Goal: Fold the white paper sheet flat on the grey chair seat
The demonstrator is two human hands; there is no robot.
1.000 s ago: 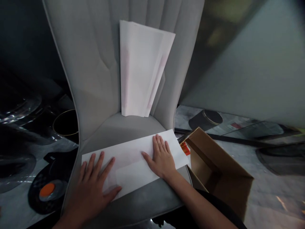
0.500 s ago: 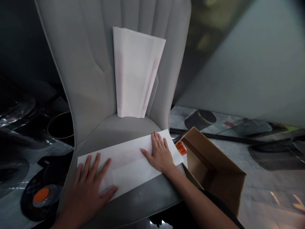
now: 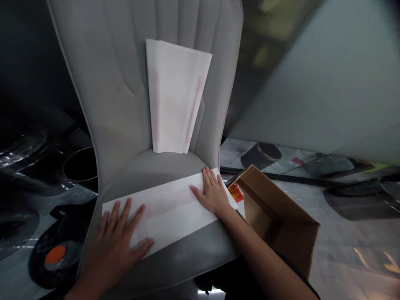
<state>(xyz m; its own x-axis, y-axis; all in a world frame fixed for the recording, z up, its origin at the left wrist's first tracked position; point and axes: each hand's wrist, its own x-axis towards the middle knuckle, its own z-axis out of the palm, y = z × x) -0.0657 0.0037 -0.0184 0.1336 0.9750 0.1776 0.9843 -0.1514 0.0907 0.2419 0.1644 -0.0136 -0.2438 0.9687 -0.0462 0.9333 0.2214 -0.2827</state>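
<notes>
A long white folded paper sheet point(image 3: 175, 208) with a faint pink tint lies across the seat of a grey chair point(image 3: 121, 112). My left hand point(image 3: 120, 241) rests on its left end with the fingers spread. Near the right end, my right hand point(image 3: 214, 193) lies flat on the paper, its thumb held apart from the other fingers. Another white folded paper point(image 3: 175, 96), pinkish along both sides, stands upright against the chair's backrest.
An open cardboard box point(image 3: 281, 216) is right of the seat, with orange-red packets point(image 3: 235, 193) by its left edge. A black object with an orange disc point(image 3: 55, 254) lies at the left. A dark bin point(image 3: 79, 164) stands behind it.
My right hand has slid a little towards the right end of the paper. My left hand has stayed nearly in place, and the view has shifted slightly.
</notes>
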